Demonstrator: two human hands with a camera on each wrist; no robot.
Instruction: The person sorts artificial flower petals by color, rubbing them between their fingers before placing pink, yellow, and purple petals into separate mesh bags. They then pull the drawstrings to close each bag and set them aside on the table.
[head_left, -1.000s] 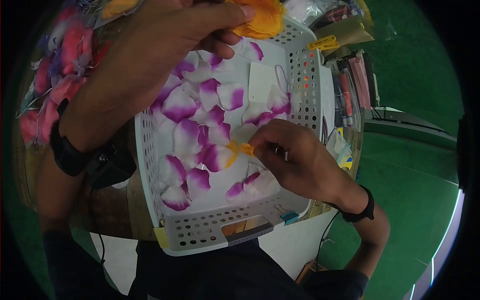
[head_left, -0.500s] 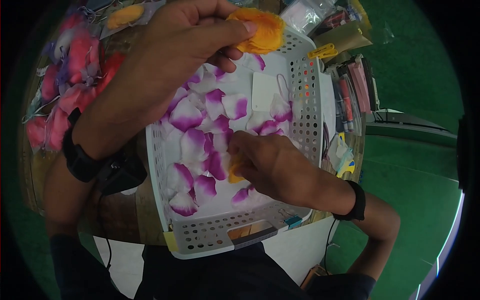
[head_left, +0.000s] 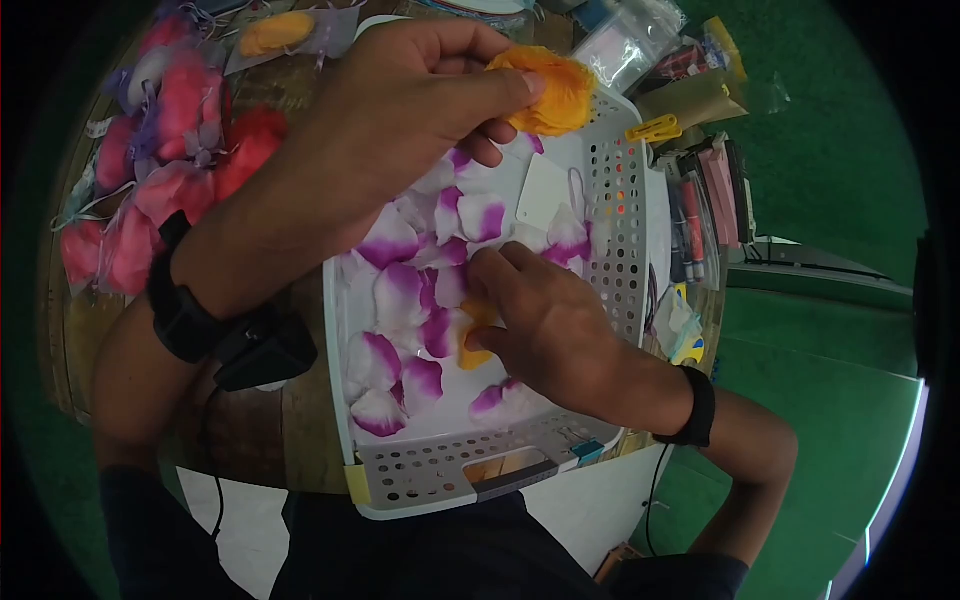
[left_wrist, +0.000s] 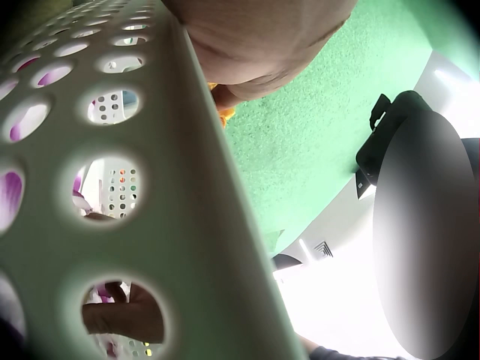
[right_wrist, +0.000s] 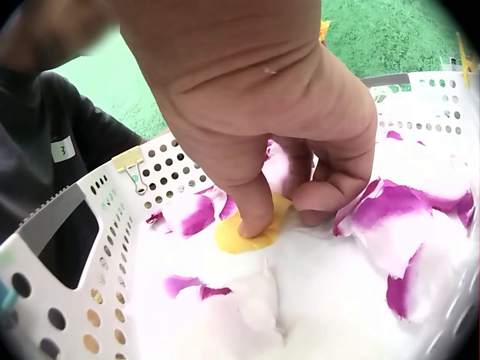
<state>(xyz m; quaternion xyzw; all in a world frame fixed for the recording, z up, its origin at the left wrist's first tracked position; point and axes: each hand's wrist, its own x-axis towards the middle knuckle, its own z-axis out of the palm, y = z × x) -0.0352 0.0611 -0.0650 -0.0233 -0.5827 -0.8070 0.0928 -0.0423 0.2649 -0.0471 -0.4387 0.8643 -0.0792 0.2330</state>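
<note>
In the head view my left hand (head_left: 420,100) pinches a stack of orange-yellow artificial petals (head_left: 552,92) above the far part of a white perforated plastic basket (head_left: 420,470). My right hand (head_left: 565,325) is down inside the basket, thumb and fingers spread apart over a single yellow petal (head_left: 474,345). In the right wrist view the thumb presses on that yellow petal (right_wrist: 240,238), which lies flat at the basket floor. White-and-purple petals (head_left: 400,300) lie scattered around it. The left wrist view mostly shows the basket wall (left_wrist: 187,225), with little of the stack.
A white card (head_left: 541,190) lies in the basket's far right. Pouches of pink petals (head_left: 190,110) cover the table at left. A yellow clip (head_left: 654,129) is on the right rim; packets and pens (head_left: 692,210) stand beyond it. A teal binder clip (head_left: 588,452) grips the near rim.
My right hand has moved left and lowered onto the yellow petal, its thumb and fingers parting. The left hand keeps holding the orange-yellow stack. The whole view has shifted slightly.
</note>
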